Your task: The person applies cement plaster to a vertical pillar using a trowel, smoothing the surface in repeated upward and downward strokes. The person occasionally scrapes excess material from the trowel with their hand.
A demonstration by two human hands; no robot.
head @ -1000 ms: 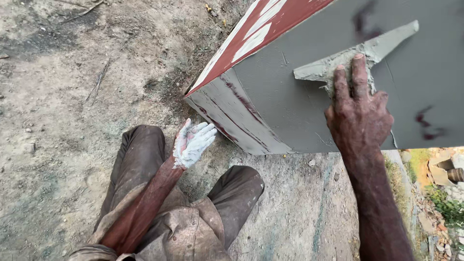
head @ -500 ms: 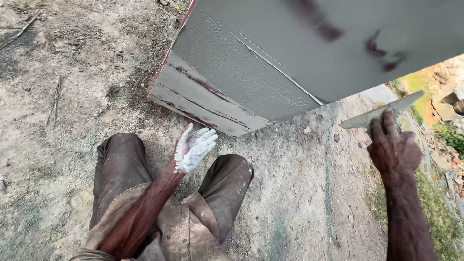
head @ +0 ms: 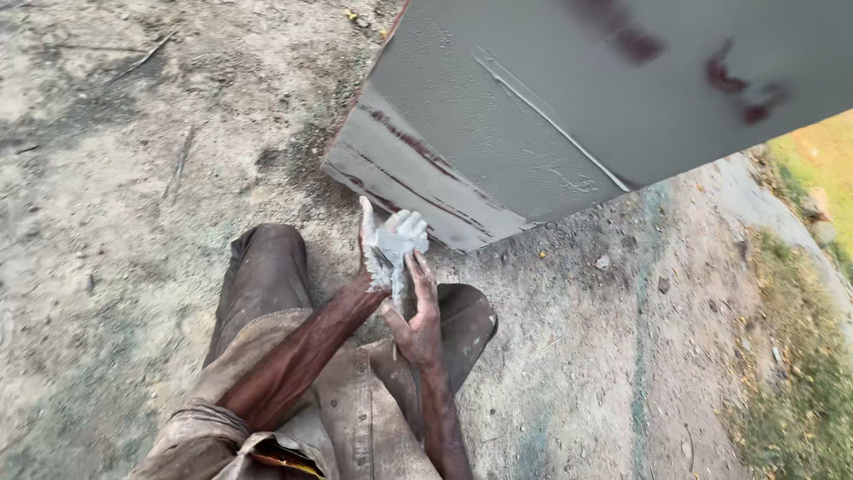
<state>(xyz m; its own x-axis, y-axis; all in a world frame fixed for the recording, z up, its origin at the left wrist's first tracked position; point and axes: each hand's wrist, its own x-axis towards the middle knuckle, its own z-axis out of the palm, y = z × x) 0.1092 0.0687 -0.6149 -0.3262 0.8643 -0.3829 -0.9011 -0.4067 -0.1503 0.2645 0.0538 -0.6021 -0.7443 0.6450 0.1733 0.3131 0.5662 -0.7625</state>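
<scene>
My left hand (head: 391, 238) is raised palm up in front of my knees, smeared pale grey and cupping a lump of grey putty (head: 387, 253). My right hand (head: 419, 316) sits just below it and grips a thin flat scraper blade (head: 397, 283), whose tip lies against the putty in the left palm. Just beyond both hands stands a large panel (head: 577, 107) coated in smooth grey putty, with dark red patches showing through at the top. Its lower edge (head: 418, 169) is pale with red streaks.
I am crouched on bare, dusty ground (head: 133, 178), my knees in dirty brown trousers (head: 267, 276). Twigs and small stones lie scattered about. A strip of grass (head: 809, 373) runs along the right edge.
My right hand has left the panel with the scraper, swung down and left, and now meets my left hand. The view has tilted down, and the left hand's fingers have curled.
</scene>
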